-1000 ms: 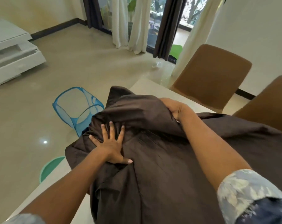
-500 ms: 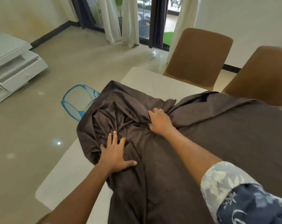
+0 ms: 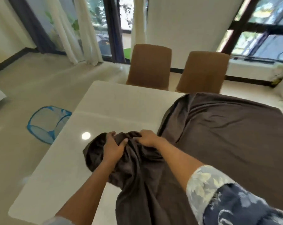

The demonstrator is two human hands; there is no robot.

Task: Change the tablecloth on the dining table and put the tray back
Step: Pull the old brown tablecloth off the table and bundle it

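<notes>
1 brown tablecloth point(image 3: 227, 135): bunched at near edge of tabletop point(image 3: 113, 103), rest covers right half. L hand point(image 3: 112, 147) + R hand point(image 3: 148, 138) grip bunch, fingers curled in. 2 tan chairs point(image 3: 149, 65) point(image 3: 202, 72) behind, 1 blue mesh hamper point(image 3: 46, 122) on floor point(image 3: 32, 88).

We can't make out any writing, labels, brand names or numbers anywhere here, nothing readable at all.

You are facing two brown chairs point(image 3: 149, 67) side by side before a white wall point(image 3: 186, 21). Daylight is coming through glass doors point(image 3: 126, 13); a blue mesh basket point(image 3: 46, 124) is lying on the glossy floor point(image 3: 40, 88).
</notes>
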